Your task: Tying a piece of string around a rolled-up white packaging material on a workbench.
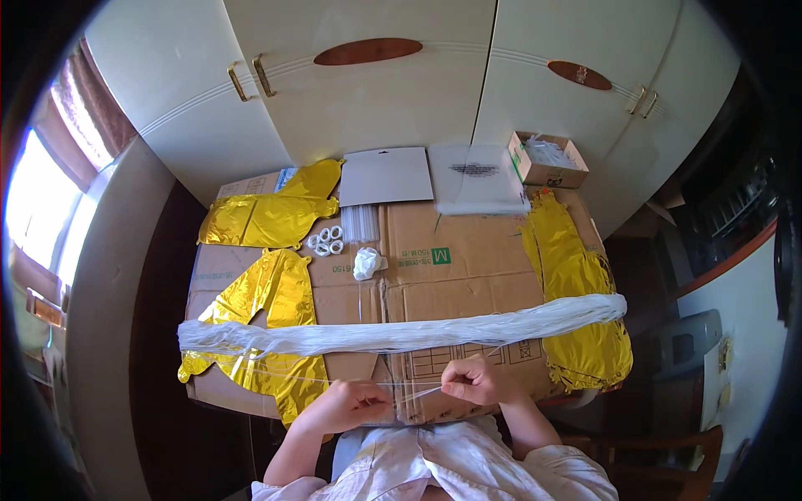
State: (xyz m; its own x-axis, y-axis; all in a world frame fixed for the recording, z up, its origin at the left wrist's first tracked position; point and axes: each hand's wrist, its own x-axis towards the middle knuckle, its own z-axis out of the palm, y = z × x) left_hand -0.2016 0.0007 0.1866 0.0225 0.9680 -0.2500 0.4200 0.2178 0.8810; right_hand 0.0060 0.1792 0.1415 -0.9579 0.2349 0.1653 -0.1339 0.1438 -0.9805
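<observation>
A thin white string runs between my two hands near the front edge of the cardboard. My left hand is closed with its fingers curled around the string. A little higher, my right hand pinches the string between thumb and fingertips. Just beyond both hands, a long hank of white string stretches across the cardboard from left to right. Its left end rests over a flat gold foil balloon, and its right end over a pile of gold foil balloons.
Flattened cardboard covers the tabletop. Farther back are another gold foil piece, a white card, clear plastic bags, and an open box of white pieces. Clear tubes, small white rolls and a crumpled white bundle lie mid-table.
</observation>
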